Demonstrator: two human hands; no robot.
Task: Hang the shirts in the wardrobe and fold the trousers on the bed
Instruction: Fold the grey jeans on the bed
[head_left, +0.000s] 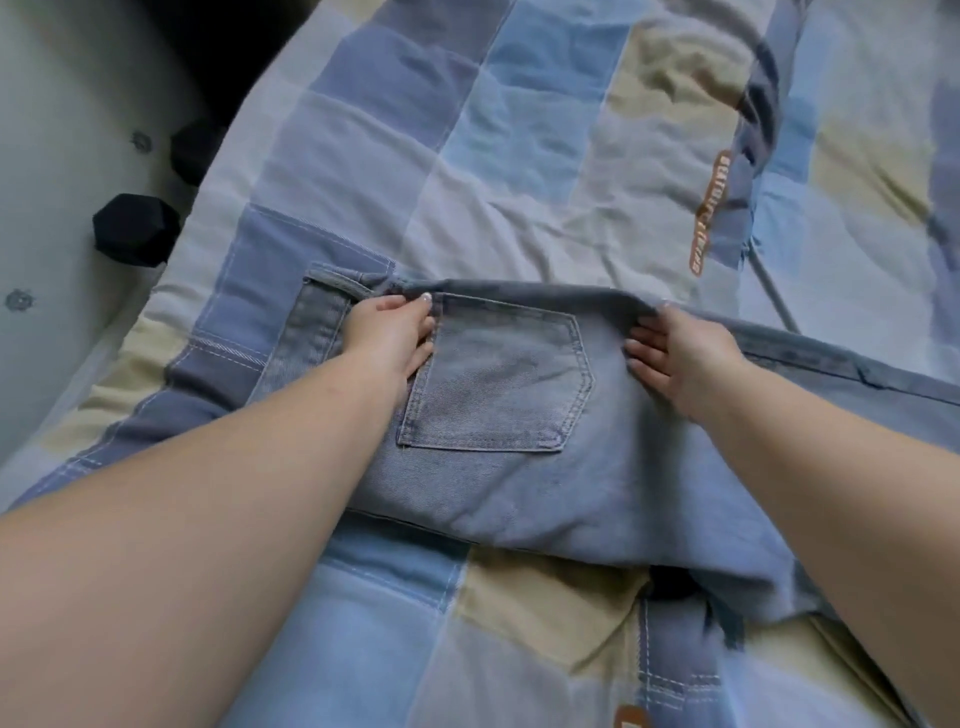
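A pair of light blue jeans (519, 467) lies across the bed, back pocket (498, 384) facing up, with the legs running off to the right. My left hand (387, 338) holds the jeans' far edge near the waistband, left of the pocket, with its fingers bent onto the fabric. To the right of the pocket, my right hand (675, 358) pinches that same far edge between thumb and fingers. The edge stands up as a low ridge between the two hands. No shirts or wardrobe are in view.
The bed is covered by a patchwork quilt (519, 182) in blue, grey and beige. The bed's left edge borders a pale floor (62, 208), where two dark objects (135, 228) sit close to the bed. More bedding lies at the far right (883, 156).
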